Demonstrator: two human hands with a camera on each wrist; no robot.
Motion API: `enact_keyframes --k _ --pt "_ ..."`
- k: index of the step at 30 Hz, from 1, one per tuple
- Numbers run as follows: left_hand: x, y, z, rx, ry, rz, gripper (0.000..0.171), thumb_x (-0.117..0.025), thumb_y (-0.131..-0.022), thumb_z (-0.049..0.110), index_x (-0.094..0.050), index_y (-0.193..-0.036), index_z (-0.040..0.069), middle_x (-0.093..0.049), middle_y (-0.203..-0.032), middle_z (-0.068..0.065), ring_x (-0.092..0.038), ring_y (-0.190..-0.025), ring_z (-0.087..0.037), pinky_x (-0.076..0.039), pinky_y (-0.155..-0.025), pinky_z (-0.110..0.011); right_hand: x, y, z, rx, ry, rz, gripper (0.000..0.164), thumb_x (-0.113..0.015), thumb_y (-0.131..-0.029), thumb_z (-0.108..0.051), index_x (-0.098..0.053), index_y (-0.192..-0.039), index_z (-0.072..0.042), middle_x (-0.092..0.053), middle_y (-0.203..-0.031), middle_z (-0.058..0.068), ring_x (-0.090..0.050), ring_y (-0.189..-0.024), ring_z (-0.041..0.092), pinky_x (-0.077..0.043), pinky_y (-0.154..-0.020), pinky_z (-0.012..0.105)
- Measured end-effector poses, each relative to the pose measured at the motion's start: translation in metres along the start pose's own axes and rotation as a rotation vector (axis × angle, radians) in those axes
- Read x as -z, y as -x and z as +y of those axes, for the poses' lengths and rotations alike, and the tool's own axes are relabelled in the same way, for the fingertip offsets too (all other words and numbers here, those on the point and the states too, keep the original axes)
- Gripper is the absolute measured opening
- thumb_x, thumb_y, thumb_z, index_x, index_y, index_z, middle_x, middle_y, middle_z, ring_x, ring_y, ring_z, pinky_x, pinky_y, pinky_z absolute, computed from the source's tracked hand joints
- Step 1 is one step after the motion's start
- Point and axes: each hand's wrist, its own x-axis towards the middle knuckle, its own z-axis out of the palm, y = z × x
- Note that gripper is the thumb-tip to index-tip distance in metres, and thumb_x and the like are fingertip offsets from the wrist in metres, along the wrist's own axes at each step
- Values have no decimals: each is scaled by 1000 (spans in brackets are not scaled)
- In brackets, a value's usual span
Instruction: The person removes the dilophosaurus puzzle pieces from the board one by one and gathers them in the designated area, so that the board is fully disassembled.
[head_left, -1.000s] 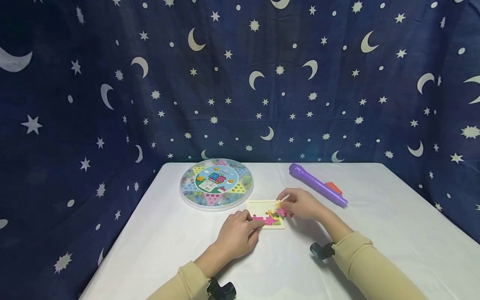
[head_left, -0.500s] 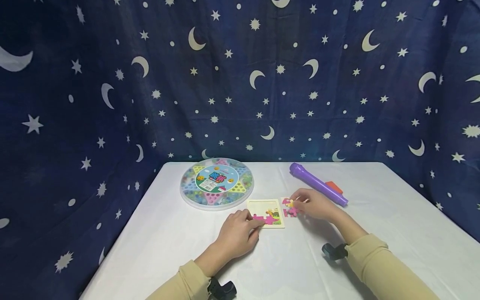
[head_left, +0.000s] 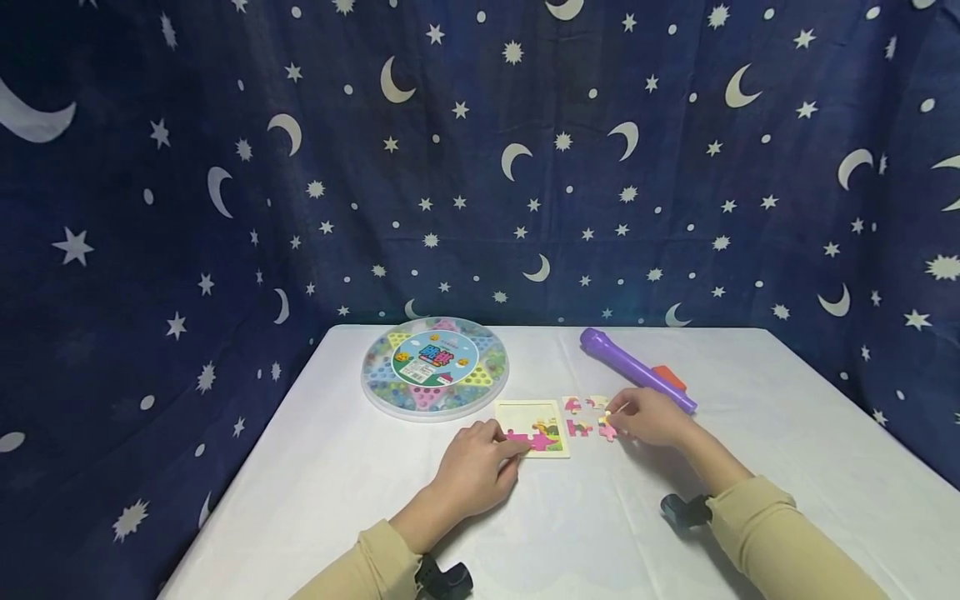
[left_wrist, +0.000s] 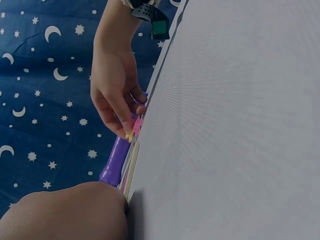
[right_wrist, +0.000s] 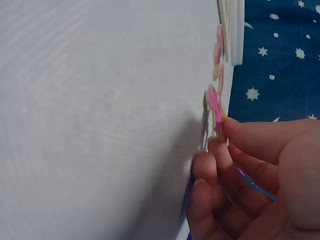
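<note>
A small cream-framed jigsaw puzzle board (head_left: 531, 405) lies mid-table, with pink and green pieces in its lower and right parts. My left hand (head_left: 474, 468) rests at its lower left corner, its extended index finger touching the pink section. To the right of the board, my right hand (head_left: 651, 417) pinches a pink and yellow puzzle piece (right_wrist: 215, 105) between thumb and fingertips, tilted up close over the table in the right wrist view. Beside it lie loose puzzle pieces: one at upper left (head_left: 572, 405), one at lower left (head_left: 579, 428) and one at the top (head_left: 597, 402).
Behind the board to the left lies a round, clear-covered marble game board (head_left: 433, 367). A purple toy microphone (head_left: 637, 370) lies at the back right, with an orange object (head_left: 669, 377) behind it. A star-and-moon curtain (head_left: 480, 183) hangs beyond the white table (head_left: 540, 533).
My right hand has moved right, away from the puzzle board, with loose pieces now spread on the table between them. The left hand has stayed in place.
</note>
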Motion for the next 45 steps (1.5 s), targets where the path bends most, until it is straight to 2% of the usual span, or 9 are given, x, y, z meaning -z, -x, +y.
enact_keyframes --k 3,9,15,22,27,33,36,39,45 --pt "-1 0 0 0 3 -6 24 -68 -95 28 -80 -116 30 -57 -89 3 -54 -80 -15 -44 -71 -33 -2 0 1 5 32 21 20 -77 -92 -23 -72 -106 -10 -65 -85 3 -59 -70 20 -50 -65 35" --pt "-1 0 -1 -2 5 -13 24 -68 -95 27 -80 -116 30 -57 -89 4 -54 -80 -15 -44 -71 -33 -5 1 -3 47 94 69 19 -81 -89 -23 -71 -100 -11 -67 -90 1 -59 -80 20 -53 -73 38" --pt "0 0 -1 3 2 -8 25 -68 -94 26 -80 -116 31 -57 -90 3 -54 -81 -15 -44 -72 -33 -15 -4 -15 97 42 70 11 -78 -92 -18 -71 -99 -12 -68 -93 0 -61 -79 18 -54 -69 35" --pt "1 0 -1 9 2 -28 25 -69 -95 28 -79 -117 31 -56 -89 4 -53 -80 -14 -44 -71 -32 -28 -8 -41 156 81 67 6 -74 -94 -17 -74 -101 -16 -70 -95 -3 -60 -91 20 -50 -90 49" --pt "0 1 -2 2 -1 -24 25 -69 -94 27 -80 -117 30 -57 -90 4 -55 -81 -15 -45 -72 -33 -34 -12 -58 189 88 45 12 -73 -94 -17 -76 -106 -15 -71 -98 -3 -61 -82 16 -50 -82 44" --pt "0 0 -2 -6 0 -19 25 -69 -94 26 -80 -116 30 -58 -91 3 -56 -82 -15 -45 -72 -33 -41 -14 -69 306 105 21 18 -73 -92 -11 -77 -109 -10 -73 -105 2 -66 -107 30 -46 -100 55" --pt "0 0 -2 -7 -3 -16 25 -68 -94 26 -80 -116 31 -58 -90 4 -55 -82 -15 -45 -72 -33 -45 -15 -72 350 117 3 20 -72 -89 -7 -77 -109 -8 -74 -106 4 -64 -115 35 -45 -102 55" --pt "0 0 -1 -7 -4 -18 25 -68 -95 27 -80 -117 31 -57 -90 4 -55 -82 -15 -45 -72 -33 -47 -15 -74 339 128 -10 23 -71 -88 -4 -76 -110 -7 -74 -108 6 -63 -117 36 -44 -104 55" --pt "1 -1 -1 -11 -21 -26 26 -68 -94 26 -80 -116 31 -57 -90 4 -55 -81 -15 -45 -71 -32 -48 -14 -82 240 131 -71 25 -71 -87 -5 -75 -111 -8 -72 -112 6 -62 -115 32 -44 -104 54"
